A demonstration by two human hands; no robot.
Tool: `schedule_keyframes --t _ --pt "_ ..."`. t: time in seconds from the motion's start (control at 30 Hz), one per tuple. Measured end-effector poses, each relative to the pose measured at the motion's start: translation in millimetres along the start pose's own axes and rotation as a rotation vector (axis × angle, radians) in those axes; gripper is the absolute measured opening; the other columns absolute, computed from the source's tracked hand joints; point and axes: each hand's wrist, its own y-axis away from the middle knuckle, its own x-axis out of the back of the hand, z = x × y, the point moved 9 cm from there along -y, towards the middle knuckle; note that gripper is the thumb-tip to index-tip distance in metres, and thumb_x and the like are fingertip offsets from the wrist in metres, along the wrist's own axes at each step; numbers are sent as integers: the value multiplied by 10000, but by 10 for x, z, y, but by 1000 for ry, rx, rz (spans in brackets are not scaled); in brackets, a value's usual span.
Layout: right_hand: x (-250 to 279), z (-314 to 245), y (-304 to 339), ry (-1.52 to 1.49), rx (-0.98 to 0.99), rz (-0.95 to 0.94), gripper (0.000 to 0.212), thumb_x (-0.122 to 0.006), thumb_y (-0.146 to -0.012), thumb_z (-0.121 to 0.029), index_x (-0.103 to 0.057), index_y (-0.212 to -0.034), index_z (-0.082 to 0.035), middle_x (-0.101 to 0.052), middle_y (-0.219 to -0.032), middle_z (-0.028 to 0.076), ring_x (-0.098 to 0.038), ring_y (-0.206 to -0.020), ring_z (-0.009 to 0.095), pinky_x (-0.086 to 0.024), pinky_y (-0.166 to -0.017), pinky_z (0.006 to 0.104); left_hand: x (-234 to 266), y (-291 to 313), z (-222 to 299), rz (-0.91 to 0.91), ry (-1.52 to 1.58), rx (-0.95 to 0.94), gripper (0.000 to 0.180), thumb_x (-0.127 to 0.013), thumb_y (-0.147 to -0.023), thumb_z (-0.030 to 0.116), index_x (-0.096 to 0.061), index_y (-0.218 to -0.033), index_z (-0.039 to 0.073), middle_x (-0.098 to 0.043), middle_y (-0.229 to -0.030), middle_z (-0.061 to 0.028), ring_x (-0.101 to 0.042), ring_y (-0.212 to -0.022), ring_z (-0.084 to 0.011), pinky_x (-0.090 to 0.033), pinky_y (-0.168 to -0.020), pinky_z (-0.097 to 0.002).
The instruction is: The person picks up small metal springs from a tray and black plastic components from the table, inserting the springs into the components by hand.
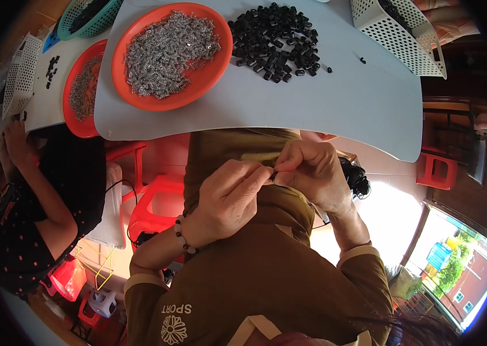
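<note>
My left hand (229,199) and my right hand (315,173) meet in front of my body, just below the table's near edge. Thumbs and fingertips of both pinch a small black plastic piece (273,176), mostly hidden by the fingers. Beyond them on the table lies a loose pile of small black plastic pieces (278,43). Left of that pile, an orange-red plate (212,75) holds a heap of small silvery metal springs (168,52).
The grey table (336,109) has a curved near edge. A white perforated basket (396,43) stands at its right, with another person's hand (448,23) beyond. At left, another person (42,225) sits by a second orange-red plate (70,115). A red chair (154,210) stands below.
</note>
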Motion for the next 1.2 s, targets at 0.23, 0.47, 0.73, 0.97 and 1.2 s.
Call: schedule_keyframes --t 0.23,0.47,0.73,0.97,1.2 --pt "-7 89 -54 -31 -50 6 130 -734 -751 59 -611 -765 20 -612 -812 61 -583 -739 102 -481 -697 215 -8 66 -34 -2 -64 10 392 -625 -681 -154 -636 -1052 -30 -627 -910 -96 -615 -721 -231 -517 -581 -312" --pt "-152 196 -105 -308 -166 -123 378 -794 -787 -135 -593 -1038 65 -646 -961 110 -655 -912 173 -547 -833 286 81 -30 -35 42 -47 -12 367 -649 -681 -137 -657 -1025 -10 -649 -940 -88 -624 -718 -221 -531 -586 -310" --pt "-281 210 -67 -446 -134 -324 386 -577 -954 -66 -509 -1298 95 -614 -1226 152 -611 -1096 182 -518 -966 312 105 -82 -13 64 -124 54 275 -713 -705 -94 -702 -955 19 -640 -1017 -98 -616 -769 -205 -513 -601 -286" --pt "-241 365 -97 -476 -89 -233 302 -566 -947 -20 -573 -1231 82 -660 -1135 126 -642 -1007 148 -520 -940 279 4 1 -64 74 -168 -32 300 -664 -726 -140 -678 -987 8 -629 -989 -92 -602 -772 -224 -506 -598 -299" --pt "-144 518 -125 -528 -81 -105 256 -579 -945 -37 -621 -1178 59 -681 -1087 107 -646 -991 145 -527 -929 282 -139 16 -129 18 -252 -53 309 -634 -729 -152 -660 -999 -5 -620 -1007 -99 -596 -801 -246 -506 -612 -318"
